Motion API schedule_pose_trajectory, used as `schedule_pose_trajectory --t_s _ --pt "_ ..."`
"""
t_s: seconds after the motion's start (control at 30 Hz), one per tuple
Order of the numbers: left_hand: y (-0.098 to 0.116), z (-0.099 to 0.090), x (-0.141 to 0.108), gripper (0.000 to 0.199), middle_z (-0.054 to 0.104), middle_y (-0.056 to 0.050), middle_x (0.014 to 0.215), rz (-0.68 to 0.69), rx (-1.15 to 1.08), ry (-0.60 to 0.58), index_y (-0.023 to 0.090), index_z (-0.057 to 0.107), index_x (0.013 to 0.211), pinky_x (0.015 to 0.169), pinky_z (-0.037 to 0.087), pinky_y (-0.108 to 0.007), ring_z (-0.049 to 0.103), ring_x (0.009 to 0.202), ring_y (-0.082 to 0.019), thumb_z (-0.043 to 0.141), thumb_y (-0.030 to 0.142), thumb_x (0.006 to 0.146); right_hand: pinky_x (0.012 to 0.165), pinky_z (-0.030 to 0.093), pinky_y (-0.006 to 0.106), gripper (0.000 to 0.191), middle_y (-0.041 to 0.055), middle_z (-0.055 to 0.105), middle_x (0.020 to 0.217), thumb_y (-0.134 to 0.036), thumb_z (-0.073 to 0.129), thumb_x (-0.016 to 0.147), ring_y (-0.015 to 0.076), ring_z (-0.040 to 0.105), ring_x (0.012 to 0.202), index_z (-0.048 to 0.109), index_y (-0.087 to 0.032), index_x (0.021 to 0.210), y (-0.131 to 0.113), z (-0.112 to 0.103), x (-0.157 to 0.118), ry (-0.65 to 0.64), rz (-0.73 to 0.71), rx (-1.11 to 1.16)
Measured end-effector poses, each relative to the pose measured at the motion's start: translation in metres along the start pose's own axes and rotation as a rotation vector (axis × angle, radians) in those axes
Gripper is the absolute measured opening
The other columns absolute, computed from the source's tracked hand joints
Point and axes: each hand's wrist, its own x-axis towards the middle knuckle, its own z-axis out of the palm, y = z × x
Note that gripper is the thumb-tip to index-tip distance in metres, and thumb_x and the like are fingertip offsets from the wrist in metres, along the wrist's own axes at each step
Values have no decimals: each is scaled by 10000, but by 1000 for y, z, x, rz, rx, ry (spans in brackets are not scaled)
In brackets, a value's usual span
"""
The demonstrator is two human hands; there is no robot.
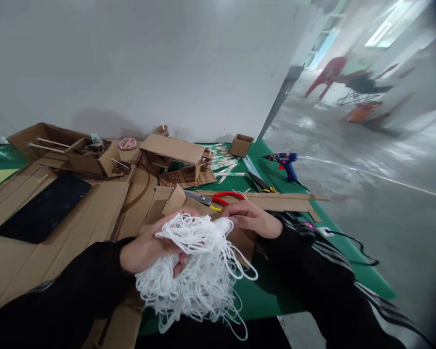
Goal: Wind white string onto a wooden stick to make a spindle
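Note:
A big tangled bundle of white cord [199, 286] hangs between my two hands above the table's front edge. My left hand [150, 245] is wrapped round its left side, and loops cover part of the fingers. At the upper right of the bundle, my right hand [252, 218] pinches the cord between thumb and fingers. Loose loops dangle below and to the right. Just behind the bundle lie scissors with red handles [228, 196], their blades pointing left over cardboard pieces.
Cardboard sheets [69, 218] with a black tablet [43, 208] lie left. Behind stand a divided cardboard box [83, 155], a cardboard structure [174, 148] and a small box [241, 145]. A blue glue gun [287, 165] and a white plug [325, 232] are right.

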Motion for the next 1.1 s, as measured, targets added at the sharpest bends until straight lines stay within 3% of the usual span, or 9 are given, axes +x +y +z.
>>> schedule_pose_trajectory --t_s 0.1,0.23,0.57,0.77,0.9,0.97,1.1 --pt "-1 0 0 452 602 43 655 41 35 -12 226 508 1080 450 455 -179 545 461 -88 699 499 774 628 389 266 417 14 566 714 -521 521 904 140 487 668 644 -131 821 -3 -2 1 4 9 -75" --pt "-3 -1 -1 499 633 26 762 36 50 31 228 518 1104 439 459 -179 567 452 -84 731 499 744 582 343 258 435 -4 512 671 -519 487 915 125 437 615 627 -127 790 -6 -4 0 13 26 -152" --pt "11 6 -2 379 622 39 678 90 137 101 214 574 992 472 462 -187 546 455 -81 749 450 754 536 290 235 387 -18 479 644 -441 473 934 106 382 580 634 -114 803 -8 -5 -1 86 30 -319" --pt "-4 2 5 311 611 9 772 40 133 209 208 576 1009 426 476 -192 527 474 -80 730 361 786 581 380 257 373 31 578 694 -429 477 927 135 479 616 655 -112 844 -13 7 2 -10 -11 -305" --pt "-9 4 10 296 598 37 732 -5 133 196 214 564 1019 417 435 -178 484 446 -59 735 277 786 606 400 257 363 35 576 722 -419 462 946 135 496 640 621 -119 819 -14 20 4 -55 -78 -229" --pt "-10 7 12 300 625 30 768 10 151 201 209 583 1015 495 463 -186 534 518 -72 752 241 770 620 406 258 376 39 582 745 -444 483 937 138 503 663 607 -122 786 -13 27 5 -82 -101 -163" --pt "-13 10 15 346 683 -12 908 116 152 295 189 652 978 796 492 -250 631 818 -143 810 166 671 640 427 263 405 34 585 767 -516 531 901 146 511 691 599 -134 787 -11 38 3 -101 -63 37"
